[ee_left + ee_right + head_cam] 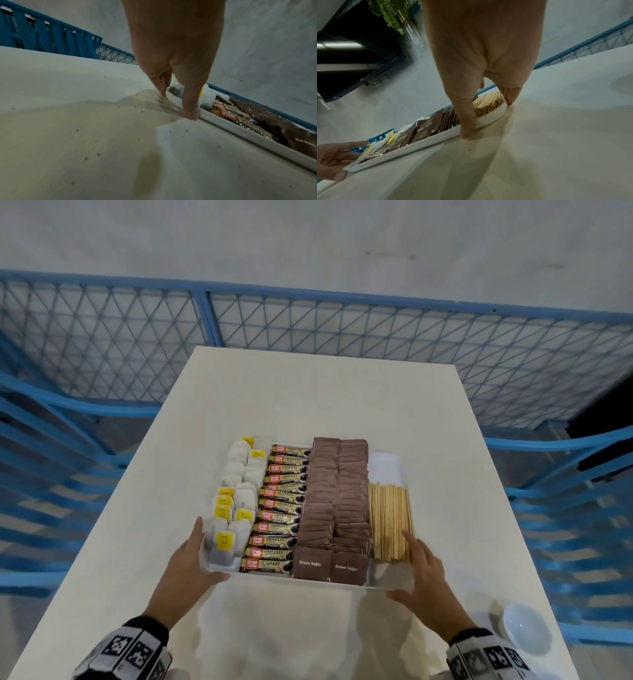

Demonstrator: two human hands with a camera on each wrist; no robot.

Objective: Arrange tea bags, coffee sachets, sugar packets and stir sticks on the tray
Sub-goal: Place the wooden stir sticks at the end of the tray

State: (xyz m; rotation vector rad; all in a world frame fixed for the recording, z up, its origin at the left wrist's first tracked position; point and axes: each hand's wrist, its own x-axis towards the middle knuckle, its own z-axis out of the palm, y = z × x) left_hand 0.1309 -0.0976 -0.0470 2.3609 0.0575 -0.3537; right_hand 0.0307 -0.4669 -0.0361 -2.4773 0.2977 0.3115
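Matte white table (308,392), shallow rectangular tray (387,470), flat wooden stir sticks (390,522)

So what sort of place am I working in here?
Probably a fenced-off test or recording area, not a real café: a plain white table with blue mesh fence panels behind and beside it, on a bare grey floor. The tray of tea, coffee and sugar suggests a staged hospitality setup.

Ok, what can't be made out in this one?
Head view: near corners of the tray, covered by the left hand and right hand.
Head view: small print on the coffee sachets, too small.
Left wrist view: the sugar packets, blurred and cut off by the right edge.
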